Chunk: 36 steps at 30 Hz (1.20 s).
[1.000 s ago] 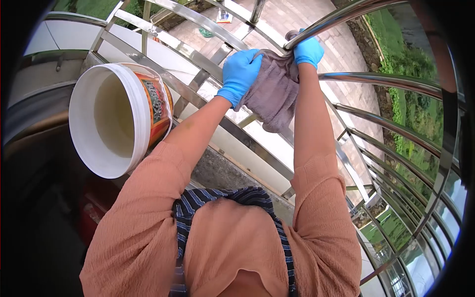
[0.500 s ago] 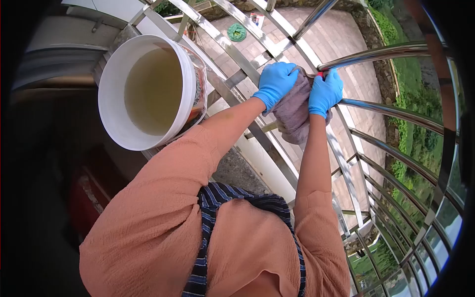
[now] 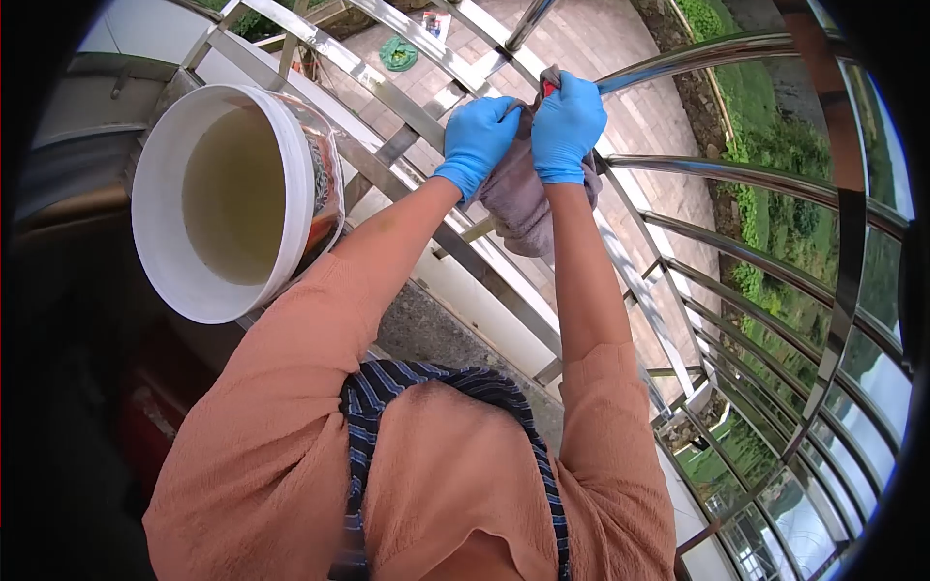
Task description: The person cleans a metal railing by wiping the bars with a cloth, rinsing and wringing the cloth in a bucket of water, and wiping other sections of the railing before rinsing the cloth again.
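My left hand (image 3: 480, 140), in a blue glove, is closed on one side of a grey-purple towel cloth (image 3: 516, 205). On the other side, my right hand (image 3: 569, 121), gloved alike, grips the cloth's upper end. A small red piece (image 3: 550, 89) shows by the right thumb; I cannot make out what it belongs to. The cloth hangs down between my wrists, over the flat metal bars (image 3: 412, 118) of a railing grille. To the left of my left arm stands a white bucket (image 3: 291, 184) with cloudy yellowish water (image 3: 231, 208) in it.
Curved shiny rails (image 3: 722, 167) rise on the right. A stone ledge (image 3: 421, 334) runs below my forearms. Far below, through the grille, lies a paved yard (image 3: 630, 73) with a green coiled heap (image 3: 398, 53), and greenery (image 3: 775, 126) beyond.
The view has turned, so everything sits further left. My right hand has moved up and away along the bars, lifting its end of the cloth. Both hands keep their hold.
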### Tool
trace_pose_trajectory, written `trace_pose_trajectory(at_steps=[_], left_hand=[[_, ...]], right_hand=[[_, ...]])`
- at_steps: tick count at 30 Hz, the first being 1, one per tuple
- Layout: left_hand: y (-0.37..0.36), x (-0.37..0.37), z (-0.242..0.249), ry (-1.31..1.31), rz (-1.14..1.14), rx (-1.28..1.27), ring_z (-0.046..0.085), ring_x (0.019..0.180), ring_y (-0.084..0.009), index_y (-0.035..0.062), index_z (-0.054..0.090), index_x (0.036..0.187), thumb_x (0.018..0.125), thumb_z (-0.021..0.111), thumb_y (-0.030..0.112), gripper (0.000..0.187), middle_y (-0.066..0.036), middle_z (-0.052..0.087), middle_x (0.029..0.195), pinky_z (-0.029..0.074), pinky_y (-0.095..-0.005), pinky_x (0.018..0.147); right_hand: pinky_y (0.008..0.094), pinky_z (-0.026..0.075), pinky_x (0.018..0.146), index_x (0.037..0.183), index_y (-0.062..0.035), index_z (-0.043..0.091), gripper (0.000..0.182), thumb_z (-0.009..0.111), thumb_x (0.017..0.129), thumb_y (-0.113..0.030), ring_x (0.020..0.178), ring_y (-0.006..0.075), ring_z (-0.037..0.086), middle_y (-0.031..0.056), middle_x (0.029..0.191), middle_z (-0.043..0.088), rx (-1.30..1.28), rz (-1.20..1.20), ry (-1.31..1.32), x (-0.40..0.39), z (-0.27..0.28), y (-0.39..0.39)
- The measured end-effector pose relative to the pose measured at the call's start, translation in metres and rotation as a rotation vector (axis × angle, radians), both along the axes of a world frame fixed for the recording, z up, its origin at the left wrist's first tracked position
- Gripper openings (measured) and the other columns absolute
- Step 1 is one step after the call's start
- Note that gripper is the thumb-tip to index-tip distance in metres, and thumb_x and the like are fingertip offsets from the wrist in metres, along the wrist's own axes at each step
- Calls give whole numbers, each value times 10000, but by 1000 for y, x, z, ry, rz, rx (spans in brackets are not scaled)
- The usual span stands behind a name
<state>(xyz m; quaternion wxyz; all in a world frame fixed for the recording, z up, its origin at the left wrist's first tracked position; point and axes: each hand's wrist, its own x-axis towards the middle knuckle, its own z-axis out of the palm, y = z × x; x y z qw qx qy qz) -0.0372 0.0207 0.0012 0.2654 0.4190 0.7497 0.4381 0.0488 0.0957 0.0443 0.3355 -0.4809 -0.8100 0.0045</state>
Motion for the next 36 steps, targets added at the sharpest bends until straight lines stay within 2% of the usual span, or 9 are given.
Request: trace_pose_trajectory(at_steps=[5,8,12,17,21,27,29,31,36], left_hand=[[-2,-1,-8,-63,14,54,652,827,-281,108,711,983,840,603,297,260,-131,682,887,498,-350,758],[1,0,-9,82,68,214,622,709,-326,115,709,870,827,616,285,199,-152,646,780,501,-412,665],[0,-5,-2,-93,-17,79,640,771,-283,78,703,965,852,599,258,237,-149,669,842,493,-345,711],[-4,-1,-9,-97,47,195,636,741,-263,51,699,957,851,611,207,208,-136,671,819,494,-332,686],[-5,-2,-10,-62,67,270,626,703,-220,37,700,948,842,632,176,187,-117,663,775,492,-313,667],[-6,1,-16,39,94,289,597,654,-232,21,695,928,824,662,148,167,-130,638,726,479,-314,637],[-2,-1,-13,53,87,292,591,647,-242,20,695,928,823,665,148,168,-134,637,725,477,-322,631],[-2,-1,-16,24,78,305,591,646,-253,22,696,932,824,666,155,173,-137,639,729,477,-333,628],[-1,-1,-16,37,86,276,640,732,-251,44,704,944,837,652,197,193,-140,666,787,498,-342,690]], right_hand=[[341,496,574,724,-114,679,103,621,774,-184,756,296,664,117,751,647,-4,63,-743,-42,-2,51],[380,501,593,780,-90,694,78,619,760,-100,811,302,669,114,842,664,-454,-96,-709,-54,24,64],[420,525,665,837,-5,626,198,569,857,-193,833,312,666,186,927,644,-470,-511,48,-70,-43,71],[356,514,621,902,39,549,180,563,877,-139,745,278,664,193,816,638,-618,-558,355,-74,-17,58],[362,507,660,883,51,564,175,565,863,-123,749,308,652,198,841,653,-625,-450,514,-52,-83,119],[363,514,676,1043,-123,684,248,508,922,-251,921,255,667,90,1011,691,-577,-207,-900,-43,-83,184],[378,509,684,1043,-121,698,262,500,921,-241,935,270,665,104,1024,692,-623,-314,-600,-50,-77,184],[405,496,696,991,-61,688,240,501,900,-180,905,317,654,169,992,680,-701,-557,475,-61,-69,146],[424,462,765,905,35,608,169,531,826,-93,859,331,608,220,931,627,-343,-76,442,-54,-68,98]])
